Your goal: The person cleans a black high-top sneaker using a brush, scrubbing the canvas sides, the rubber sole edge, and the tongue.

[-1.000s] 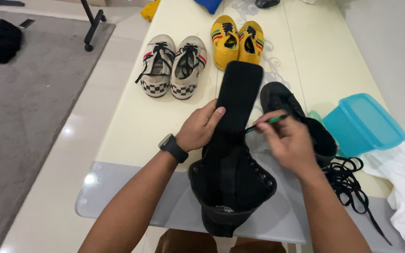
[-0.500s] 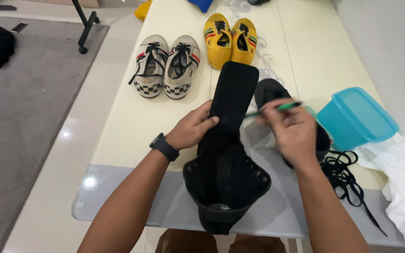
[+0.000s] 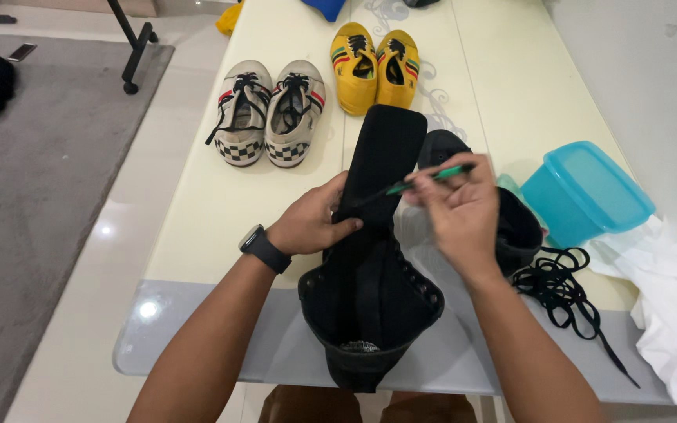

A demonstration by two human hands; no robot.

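While the left hand (image 3: 313,223) grips the black boot (image 3: 370,305) by its raised tongue at lower centre of the frame, the right hand (image 3: 460,211) pinches a green pen (image 3: 425,178) in closed fingers just above it. A black lace (image 3: 562,286) lies on the desk (image 3: 197,235) at lower right.

black boot (image 3: 370,290), yellow shoes (image 3: 375,66), turquoise box (image 3: 581,192)

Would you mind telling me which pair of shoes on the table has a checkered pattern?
The grey pair with black laces, at the far left; its toes are checkered black and white, while the yellow pair beside it has striped sides.
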